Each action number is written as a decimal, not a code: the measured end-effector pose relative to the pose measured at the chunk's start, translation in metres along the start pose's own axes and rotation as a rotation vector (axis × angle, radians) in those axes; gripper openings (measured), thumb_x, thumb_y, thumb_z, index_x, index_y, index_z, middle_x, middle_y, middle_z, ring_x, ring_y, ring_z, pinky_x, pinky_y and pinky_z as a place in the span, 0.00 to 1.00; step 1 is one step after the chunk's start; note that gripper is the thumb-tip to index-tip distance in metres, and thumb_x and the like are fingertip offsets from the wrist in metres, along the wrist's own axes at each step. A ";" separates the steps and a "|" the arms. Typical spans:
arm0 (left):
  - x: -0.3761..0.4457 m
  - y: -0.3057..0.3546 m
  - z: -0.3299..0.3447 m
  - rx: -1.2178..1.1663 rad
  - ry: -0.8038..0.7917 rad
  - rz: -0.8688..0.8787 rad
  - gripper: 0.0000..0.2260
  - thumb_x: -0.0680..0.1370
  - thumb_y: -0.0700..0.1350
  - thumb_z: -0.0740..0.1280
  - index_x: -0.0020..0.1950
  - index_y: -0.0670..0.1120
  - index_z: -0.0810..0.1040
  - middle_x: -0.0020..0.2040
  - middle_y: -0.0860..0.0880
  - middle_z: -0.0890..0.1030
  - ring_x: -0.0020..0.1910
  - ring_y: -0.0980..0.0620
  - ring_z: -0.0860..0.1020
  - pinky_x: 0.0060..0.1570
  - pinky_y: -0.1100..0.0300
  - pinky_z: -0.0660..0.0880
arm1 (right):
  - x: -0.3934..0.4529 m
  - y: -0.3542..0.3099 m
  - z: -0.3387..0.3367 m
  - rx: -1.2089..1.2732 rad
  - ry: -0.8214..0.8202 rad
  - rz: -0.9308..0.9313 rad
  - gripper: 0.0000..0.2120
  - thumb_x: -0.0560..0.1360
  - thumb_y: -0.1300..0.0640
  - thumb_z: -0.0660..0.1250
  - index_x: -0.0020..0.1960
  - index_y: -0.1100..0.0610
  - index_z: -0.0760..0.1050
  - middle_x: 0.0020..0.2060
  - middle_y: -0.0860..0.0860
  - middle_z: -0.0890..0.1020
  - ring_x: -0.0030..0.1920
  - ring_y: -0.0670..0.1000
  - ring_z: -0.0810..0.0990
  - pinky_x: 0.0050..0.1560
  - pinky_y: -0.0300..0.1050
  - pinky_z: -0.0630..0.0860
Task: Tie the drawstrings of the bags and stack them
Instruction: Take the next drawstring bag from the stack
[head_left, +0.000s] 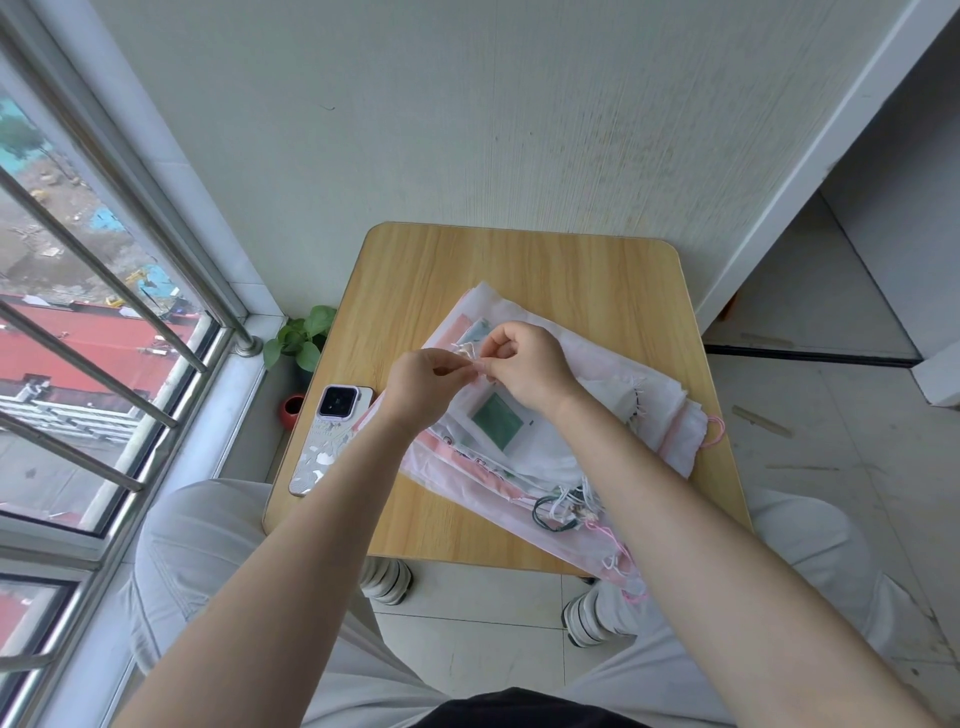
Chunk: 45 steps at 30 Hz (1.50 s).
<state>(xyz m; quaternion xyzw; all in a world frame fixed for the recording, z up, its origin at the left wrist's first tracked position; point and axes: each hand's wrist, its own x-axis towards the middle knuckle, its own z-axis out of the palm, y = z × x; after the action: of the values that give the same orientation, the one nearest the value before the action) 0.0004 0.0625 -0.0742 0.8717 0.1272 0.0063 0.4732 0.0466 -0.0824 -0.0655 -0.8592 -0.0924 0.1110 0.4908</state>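
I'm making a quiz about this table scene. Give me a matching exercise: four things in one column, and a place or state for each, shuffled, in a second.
Things:
1. phone
2. white drawstring
3. potted plant
4. pink cord loop

Places or states:
A. on the floor by the window
B. pinched between left hand and right hand
C. at the right edge of the bag pile
D. face down at the table's left edge

Pairs: 1-D, 2-B, 3-A, 4-C

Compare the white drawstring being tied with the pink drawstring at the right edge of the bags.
The white drawstring is pinched between the left hand and the right hand, lifted above the bags; the pink drawstring lies untouched. The white one sits over the pile's far left part; the pink one loops out onto the table at the right. Both are thin cords belonging to bags.
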 end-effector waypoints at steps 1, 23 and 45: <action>0.000 0.000 0.000 0.003 -0.006 0.002 0.05 0.76 0.48 0.72 0.46 0.48 0.85 0.40 0.53 0.83 0.35 0.57 0.77 0.39 0.62 0.76 | -0.001 0.000 0.000 -0.019 0.005 -0.025 0.05 0.72 0.61 0.74 0.44 0.56 0.77 0.36 0.51 0.82 0.40 0.49 0.82 0.44 0.42 0.79; 0.005 0.008 -0.008 -0.275 -0.216 -0.222 0.11 0.80 0.46 0.64 0.50 0.39 0.81 0.40 0.49 0.81 0.36 0.53 0.78 0.44 0.57 0.77 | -0.009 -0.012 -0.003 -0.445 -0.040 -0.317 0.04 0.78 0.62 0.65 0.49 0.61 0.78 0.47 0.55 0.81 0.47 0.54 0.78 0.47 0.50 0.78; 0.003 0.003 0.004 0.019 -0.105 -0.003 0.04 0.79 0.41 0.66 0.49 0.41 0.80 0.40 0.47 0.84 0.39 0.49 0.83 0.40 0.60 0.80 | -0.007 -0.020 -0.006 -0.529 -0.191 -0.050 0.08 0.80 0.61 0.62 0.45 0.59 0.78 0.43 0.53 0.80 0.45 0.54 0.78 0.42 0.44 0.71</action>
<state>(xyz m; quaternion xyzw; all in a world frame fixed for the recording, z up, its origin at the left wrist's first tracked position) 0.0040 0.0587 -0.0744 0.8751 0.1038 -0.0414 0.4710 0.0406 -0.0792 -0.0439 -0.9406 -0.1852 0.1512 0.2410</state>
